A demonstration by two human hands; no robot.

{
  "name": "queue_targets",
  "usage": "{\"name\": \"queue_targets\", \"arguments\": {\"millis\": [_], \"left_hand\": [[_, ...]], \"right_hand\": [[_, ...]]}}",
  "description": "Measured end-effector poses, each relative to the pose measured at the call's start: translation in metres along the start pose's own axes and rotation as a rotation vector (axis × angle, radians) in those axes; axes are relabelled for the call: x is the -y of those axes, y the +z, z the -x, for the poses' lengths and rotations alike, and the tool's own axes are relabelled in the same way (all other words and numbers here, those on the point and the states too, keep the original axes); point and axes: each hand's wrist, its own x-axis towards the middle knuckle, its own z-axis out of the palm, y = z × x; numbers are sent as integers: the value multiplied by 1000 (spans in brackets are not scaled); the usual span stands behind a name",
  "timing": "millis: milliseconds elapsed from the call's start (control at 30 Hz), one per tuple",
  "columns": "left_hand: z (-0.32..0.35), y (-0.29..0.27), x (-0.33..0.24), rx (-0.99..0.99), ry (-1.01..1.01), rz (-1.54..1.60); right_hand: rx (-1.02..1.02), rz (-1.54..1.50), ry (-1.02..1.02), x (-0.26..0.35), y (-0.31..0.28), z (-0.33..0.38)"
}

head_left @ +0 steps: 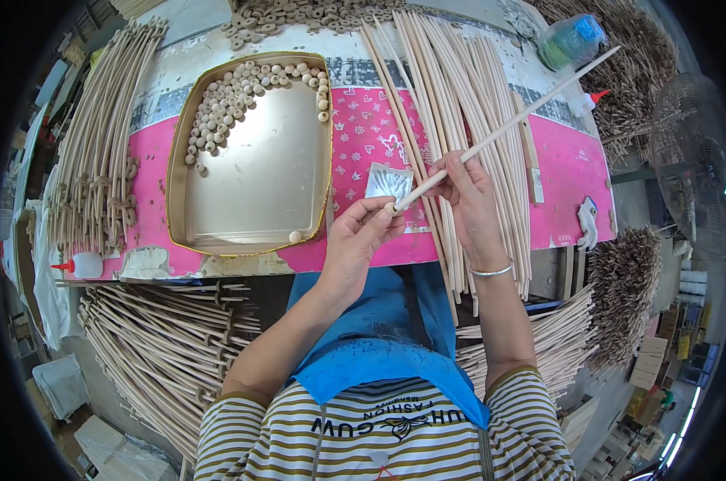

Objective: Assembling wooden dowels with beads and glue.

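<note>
Your head-worn fisheye looks down from near above your left hand [358, 237] and right hand [473, 202], spanning the table [567, 172] beyond them and your shirt [287, 449] behind.

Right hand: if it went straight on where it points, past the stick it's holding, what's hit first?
Likely the bundle of loose sticks beyond the right hand; its height above them is unclear.

Lettering on a white-and-olive striped fabric shirt [363, 453], and faint print on a glossy pink sheet [563, 188].
At the lower centre of the frame, dark capital letters [411, 417] run upside down across the shirt, in large and smaller lines beside a dark winged-looking emblem [400, 428]; toward the right of the frame, the sheet's small white characters [583, 156] are too tiny to read.
</note>
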Motion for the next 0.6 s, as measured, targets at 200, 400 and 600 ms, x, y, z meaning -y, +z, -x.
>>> {"name": "queue_targets", "arguments": {"millis": [200, 400, 600], "left_hand": [[4, 0, 3, -14, 38, -53], [5, -8, 5, -34, 141, -163], [-2, -7, -7, 42, 208, -268]], "right_hand": [[-7, 59, -57, -2, 3, 8], [-42, 151, -172, -8, 16, 21], [-183, 42, -288, -13, 33, 37]]}}
